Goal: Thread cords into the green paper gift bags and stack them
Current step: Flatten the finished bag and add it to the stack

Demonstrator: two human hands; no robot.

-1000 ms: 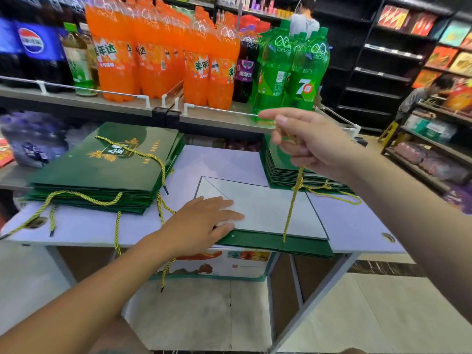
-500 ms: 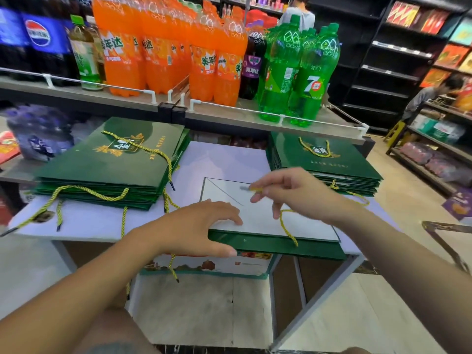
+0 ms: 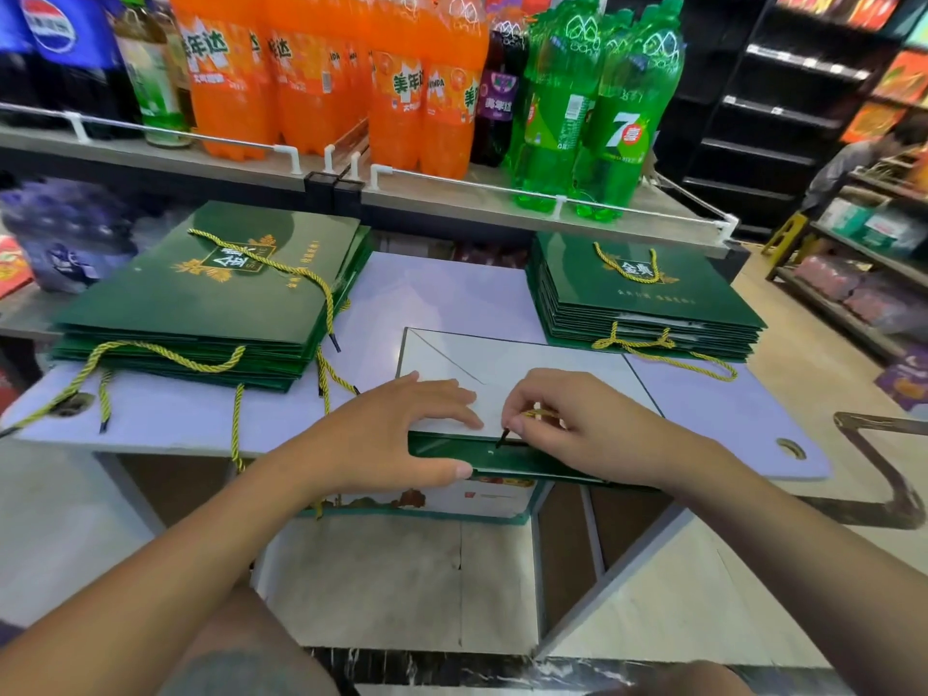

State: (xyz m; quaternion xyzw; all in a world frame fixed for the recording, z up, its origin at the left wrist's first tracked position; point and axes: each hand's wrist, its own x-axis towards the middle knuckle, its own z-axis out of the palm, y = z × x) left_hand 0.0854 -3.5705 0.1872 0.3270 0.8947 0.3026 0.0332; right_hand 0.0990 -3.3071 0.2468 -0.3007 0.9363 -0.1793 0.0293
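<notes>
A flat green gift bag (image 3: 527, 374) lies at the table's front edge, white inner side up, its green edge facing me. My left hand (image 3: 396, 434) presses flat on its near left corner, thumb over the green edge. My right hand (image 3: 577, 424) pinches a yellow cord (image 3: 537, 413) by its black tip, which points at the bag's green front edge. One stack of green bags (image 3: 201, 303) with yellow cords lies at the left. A second stack (image 3: 648, 298) sits at the right.
The white table (image 3: 442, 293) stands against a shelf (image 3: 502, 200) of orange and green soda bottles (image 3: 592, 108). Loose cords hang over the table's left front edge. A box (image 3: 482, 499) sits under the table. A person (image 3: 853, 163) is at the far right aisle.
My right hand came down from the raised position by the bottles to the bag's front edge, bringing the cord's tip with it. My left hand stayed on the bag.
</notes>
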